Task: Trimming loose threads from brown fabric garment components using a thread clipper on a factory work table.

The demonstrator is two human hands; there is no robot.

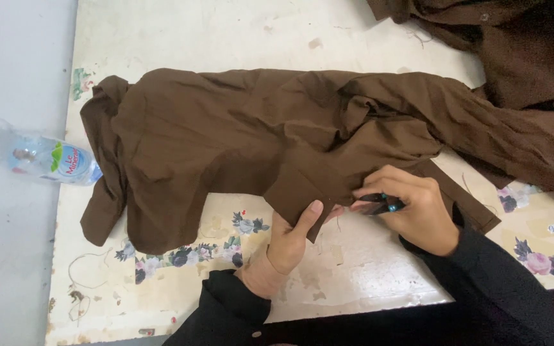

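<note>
**Small cutter at the hem of a brown garment: risks and count**

The brown garment (245, 141) lies spread and rumpled across the counter (226, 32), its lower corner pulled toward the person. The left hand (293, 240) pinches that corner, thumb on top and fingers beneath, so its grip is clamped on the fabric. The right hand (411, 208) has its grip closed around a small dark cutter with a teal spot (379, 204), the tip lying just beside the left thumb at the fabric's edge.

What could go wrong, as a judgement:
- The cutter's tip sits very near the left thumb; a slip or a tug on the cloth could nick the skin.
- The fabric is bunched in folds above the hands, so a hidden layer could be caught by the blades and cut along with any thread.
- If the left pinch loosens, the corner could slide and the cut could land in the cloth itself.
- The plastic water bottle (40, 157) lies on its side, hanging past the counter's left edge; a pull on the garment that nudges it could send it rolling off.

Count:
- Hands: two, both in black sleeves.
- Cutters: one.
- Brown garments: one under the hands, plus a second heap of brown cloth (514, 45) at the top right; whether that heap is one piece cannot be told.
- Bottles: one.
- Counters: one, pale, with a flower-patterned strip (187, 253) near its front edge.
</note>
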